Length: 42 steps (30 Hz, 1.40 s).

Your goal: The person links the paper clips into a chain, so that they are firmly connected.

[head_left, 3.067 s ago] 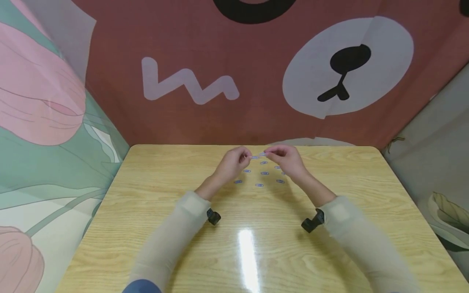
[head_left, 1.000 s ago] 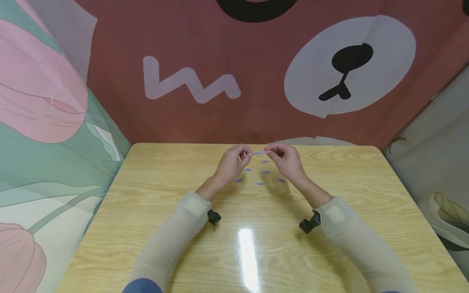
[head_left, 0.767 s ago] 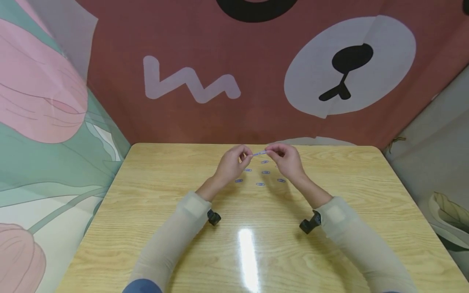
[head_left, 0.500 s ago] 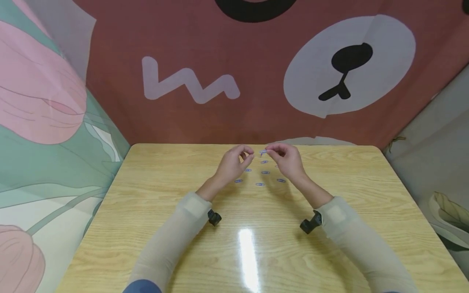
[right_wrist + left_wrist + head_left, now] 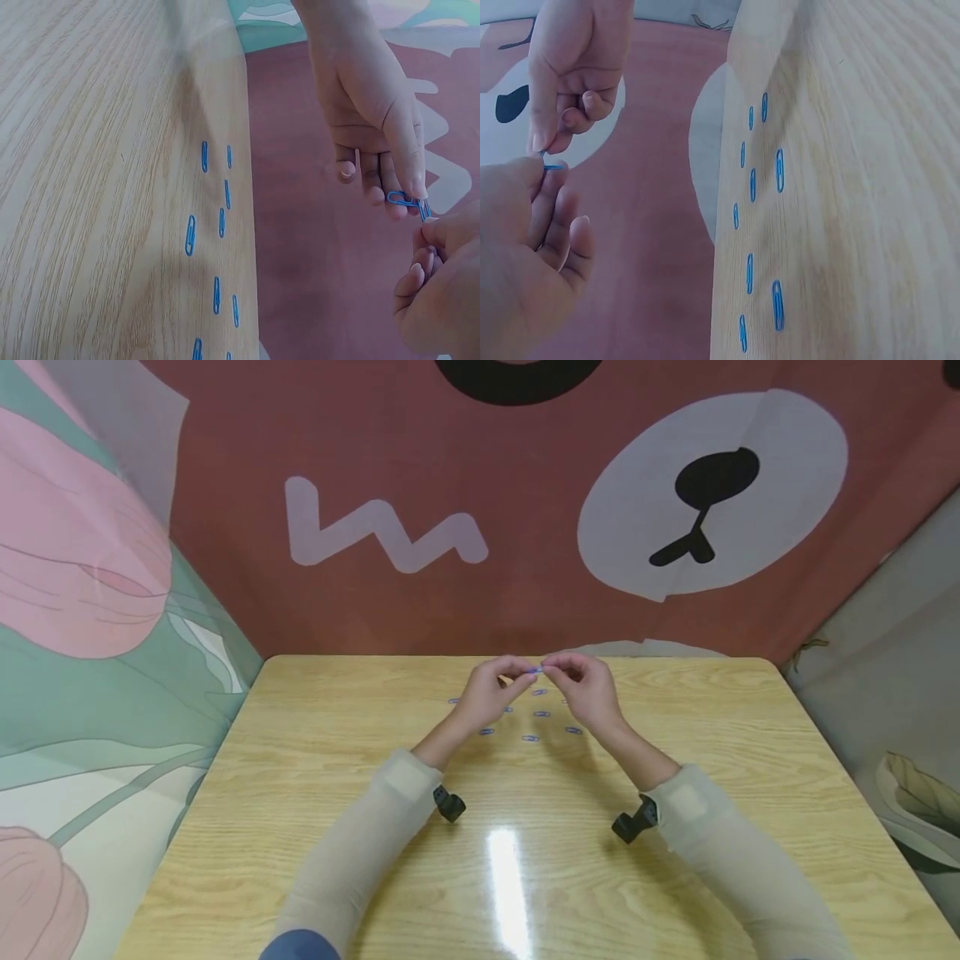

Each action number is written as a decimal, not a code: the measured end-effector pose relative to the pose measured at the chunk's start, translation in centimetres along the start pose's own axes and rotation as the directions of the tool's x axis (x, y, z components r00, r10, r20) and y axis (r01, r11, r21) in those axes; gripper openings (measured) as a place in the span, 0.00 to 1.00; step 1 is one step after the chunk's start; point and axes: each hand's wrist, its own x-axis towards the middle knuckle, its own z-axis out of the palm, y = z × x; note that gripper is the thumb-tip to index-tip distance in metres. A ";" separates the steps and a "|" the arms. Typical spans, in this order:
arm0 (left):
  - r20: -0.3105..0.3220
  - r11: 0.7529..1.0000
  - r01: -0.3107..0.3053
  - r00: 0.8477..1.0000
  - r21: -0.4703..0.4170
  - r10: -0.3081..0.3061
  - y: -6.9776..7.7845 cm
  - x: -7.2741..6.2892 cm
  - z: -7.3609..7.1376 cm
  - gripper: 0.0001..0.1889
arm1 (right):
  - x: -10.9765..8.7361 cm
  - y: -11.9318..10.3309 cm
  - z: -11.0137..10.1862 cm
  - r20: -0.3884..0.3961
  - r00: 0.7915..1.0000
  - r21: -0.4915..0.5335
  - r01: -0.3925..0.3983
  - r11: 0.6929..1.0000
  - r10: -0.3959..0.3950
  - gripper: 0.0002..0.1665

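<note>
Above the table's far edge, my left hand [image 5: 483, 693] and right hand [image 5: 592, 693] meet fingertip to fingertip. Between thumb and fingers the left hand pinches a blue wire paper clip [image 5: 401, 198], lying crosswise in the right wrist view. A second blue paper clip [image 5: 425, 211] is pinched by the right hand [image 5: 442, 277]; the two clips cross where the fingertips come together. The left wrist view shows little of them, as fingers cover most of the wire. Below the hands, several loose paper clips [image 5: 780, 171] lie spread out on the wooden table [image 5: 300, 777].
Behind the table's far edge hangs a reddish-brown printed cloth [image 5: 525, 602]. A floral curtain [image 5: 90, 693] borders the left side and a pale one [image 5: 885, 635] the right. Black wrist cameras [image 5: 450, 806] stick out inward from both sleeves. Light glares on the near tabletop.
The left hand has let go of its clip, which dangled from the right hand's clip, then shifted right and pinched it again. The right hand has stayed nearly still.
</note>
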 end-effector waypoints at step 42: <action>-0.134 0.998 -0.020 0.991 -0.059 0.012 -1.5 -1.2 -2.4 0.07 | -0.6 4.5 -4.7 0.112 0.991 -0.275 -0.039 0.961 0.072 0.13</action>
